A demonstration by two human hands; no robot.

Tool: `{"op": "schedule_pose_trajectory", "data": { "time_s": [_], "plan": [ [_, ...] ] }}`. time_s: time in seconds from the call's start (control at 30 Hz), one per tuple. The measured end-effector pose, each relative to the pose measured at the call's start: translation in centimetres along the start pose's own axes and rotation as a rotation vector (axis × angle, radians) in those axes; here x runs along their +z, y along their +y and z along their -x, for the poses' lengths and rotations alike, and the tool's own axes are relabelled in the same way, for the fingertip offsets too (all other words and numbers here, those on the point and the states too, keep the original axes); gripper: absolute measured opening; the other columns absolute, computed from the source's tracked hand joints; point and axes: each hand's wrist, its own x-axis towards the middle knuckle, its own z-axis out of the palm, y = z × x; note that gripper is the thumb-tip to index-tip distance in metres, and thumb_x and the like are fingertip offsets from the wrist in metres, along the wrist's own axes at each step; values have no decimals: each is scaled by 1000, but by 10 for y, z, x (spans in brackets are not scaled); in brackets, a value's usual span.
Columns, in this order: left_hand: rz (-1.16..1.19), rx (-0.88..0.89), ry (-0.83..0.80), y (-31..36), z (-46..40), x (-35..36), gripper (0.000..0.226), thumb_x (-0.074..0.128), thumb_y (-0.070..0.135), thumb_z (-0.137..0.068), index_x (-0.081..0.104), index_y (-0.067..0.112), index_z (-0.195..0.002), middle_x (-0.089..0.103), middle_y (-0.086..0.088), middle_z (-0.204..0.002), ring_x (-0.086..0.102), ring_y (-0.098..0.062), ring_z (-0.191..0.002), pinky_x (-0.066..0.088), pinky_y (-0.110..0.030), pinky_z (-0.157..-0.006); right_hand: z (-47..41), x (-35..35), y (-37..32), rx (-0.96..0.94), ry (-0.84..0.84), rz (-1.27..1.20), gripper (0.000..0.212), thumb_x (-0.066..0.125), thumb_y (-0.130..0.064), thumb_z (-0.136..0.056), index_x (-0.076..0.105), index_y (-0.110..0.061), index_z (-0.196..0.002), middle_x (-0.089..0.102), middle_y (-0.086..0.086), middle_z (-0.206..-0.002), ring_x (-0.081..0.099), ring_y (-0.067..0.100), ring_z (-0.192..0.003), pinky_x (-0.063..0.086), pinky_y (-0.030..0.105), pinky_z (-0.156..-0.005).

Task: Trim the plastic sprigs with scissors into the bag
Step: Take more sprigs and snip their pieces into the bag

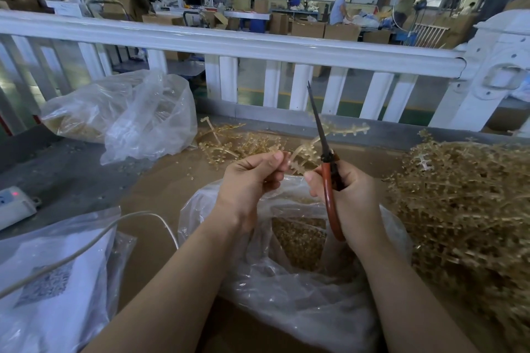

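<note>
- The left hand (252, 178) pinches one pale golden sprig (304, 152) between thumb and fingertips, holding it up above the open mouth of the clear bag (286, 281) at the near edge of the table (160, 180).
- The right hand (350, 195) is wrapped around the red handles of the scissors (327, 163), whose dark blades point up and away, crossing the sprig; the blades look closed or nearly so (the sprig is blurred there, so I cannot tell whether a cut is under way).
- The bag already holds a bed of small trimmed bits, and a large heap of untrimmed sprigs (464, 209) lies along the right edge of the table, with a few loose ones (238, 143) near the far edge.
- Likely risk: the sprig arches out past the bag's mouth toward the far edge, so pieces snipped from its far end could drop onto the table instead of into the bag.
- The left fingertips sit close to the blades; a cut made too near the pinch could nick them.
- The bag's rim is slack and crumpled, so it may fold over and deflect falling pieces.
</note>
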Motion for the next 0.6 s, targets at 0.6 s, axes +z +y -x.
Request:
{"op": "schedule_pose_trajectory", "data": {
  "time_s": [0.6],
  "plan": [
    [-231, 222, 144, -7, -3, -1, 14, 64, 9, -92, 73, 8, -81, 68, -4, -68, 62, -9, -66, 54, -20, -67, 2, 4, 12, -320, 19, 621, 60, 49, -83, -75, 54, -27, -97, 63, -13, -87, 59, 5, -76, 40, 9, -63]
  ]
}}
